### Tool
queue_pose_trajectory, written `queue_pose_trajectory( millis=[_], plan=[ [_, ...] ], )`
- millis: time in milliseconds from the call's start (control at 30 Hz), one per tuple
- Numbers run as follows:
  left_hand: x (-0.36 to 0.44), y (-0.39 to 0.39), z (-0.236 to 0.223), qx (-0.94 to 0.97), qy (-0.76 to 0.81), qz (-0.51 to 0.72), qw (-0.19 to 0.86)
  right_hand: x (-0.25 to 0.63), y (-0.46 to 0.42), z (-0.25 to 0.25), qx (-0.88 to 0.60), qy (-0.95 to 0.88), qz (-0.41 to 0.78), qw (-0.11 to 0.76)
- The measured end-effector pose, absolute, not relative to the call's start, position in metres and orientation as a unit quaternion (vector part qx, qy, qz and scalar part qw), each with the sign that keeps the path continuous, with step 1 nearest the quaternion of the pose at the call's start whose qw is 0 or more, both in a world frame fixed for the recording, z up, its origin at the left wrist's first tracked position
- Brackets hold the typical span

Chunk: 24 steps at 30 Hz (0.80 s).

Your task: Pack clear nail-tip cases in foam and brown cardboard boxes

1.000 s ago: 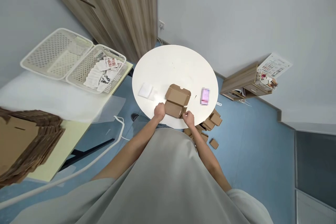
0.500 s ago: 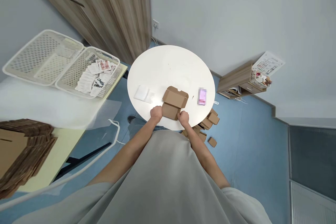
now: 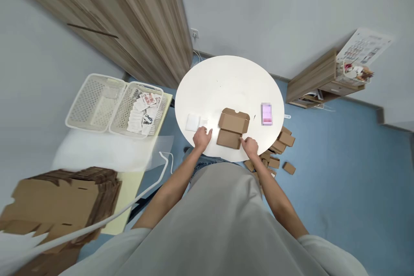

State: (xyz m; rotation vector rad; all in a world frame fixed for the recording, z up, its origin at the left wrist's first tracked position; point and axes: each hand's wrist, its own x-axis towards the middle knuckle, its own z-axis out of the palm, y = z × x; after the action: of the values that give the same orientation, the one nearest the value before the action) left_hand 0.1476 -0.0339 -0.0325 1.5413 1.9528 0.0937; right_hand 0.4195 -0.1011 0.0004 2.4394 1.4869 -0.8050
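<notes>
An open brown cardboard box (image 3: 229, 138) lies near the front of the round white table (image 3: 207, 82), its lid tipped back away from me. At the box's right side is my right hand (image 3: 250, 147), fingers closed on the side wall. My left hand (image 3: 202, 139) is off to the left of the box, apart from it, with thumb and fingers spread and nothing between them. Just beyond it lies a white packet (image 3: 193, 122), flat on the table. Whether the fingertips touch the packet's right end is unclear.
A pixelated pink phone-like item (image 3: 267, 114) lies at the table's right. Several small boxes (image 3: 286, 138) are on the floor there. On the left side table stand white baskets (image 3: 97, 95), one holding cards (image 3: 140, 114), and stacked flat cardboard (image 3: 64, 198). A white tube (image 3: 129, 205) crosses the lower left.
My left hand has let go of the box's left side and moved left toward the white packet, its fingers spreading. My right hand remains at the box. The whole view has shifted.
</notes>
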Motion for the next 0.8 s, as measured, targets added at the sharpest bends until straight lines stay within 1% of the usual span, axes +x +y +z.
queue_pose_trajectory(
  millis=[67, 167, 300, 467, 667, 733, 800],
  plan=[
    [0.121, -0.018, -0.031, 0.556, 0.78, 0.07, 0.277, 0.425, -0.111, 0.003, 0.833, 0.479, -0.274, 0.049],
    [0.09, 0.004, -0.033, 0.518, 0.819, 0.046, 0.241, 0.427, -0.126, 0.007, 0.849, 0.442, -0.289, 0.008],
    [0.074, 0.018, -0.037, 0.515, 0.815, -0.028, 0.265, 0.423, -0.142, 0.01, 0.866, 0.398, -0.302, -0.026],
    [0.074, 0.026, -0.035, 0.537, 0.802, -0.033, 0.259, 0.417, -0.155, 0.015, 0.871, 0.381, -0.304, -0.056],
    [0.081, 0.028, -0.018, 0.534, 0.792, 0.013, 0.295, 0.412, -0.15, 0.019, 0.85, 0.391, -0.343, -0.081],
    [0.088, 0.022, -0.009, 0.519, 0.79, 0.053, 0.322, 0.41, -0.142, 0.02, 0.831, 0.405, -0.367, -0.109],
    [0.099, 0.014, 0.001, 0.475, 0.781, 0.112, 0.388, 0.409, -0.132, 0.021, 0.803, 0.402, -0.41, -0.16]
  ],
)
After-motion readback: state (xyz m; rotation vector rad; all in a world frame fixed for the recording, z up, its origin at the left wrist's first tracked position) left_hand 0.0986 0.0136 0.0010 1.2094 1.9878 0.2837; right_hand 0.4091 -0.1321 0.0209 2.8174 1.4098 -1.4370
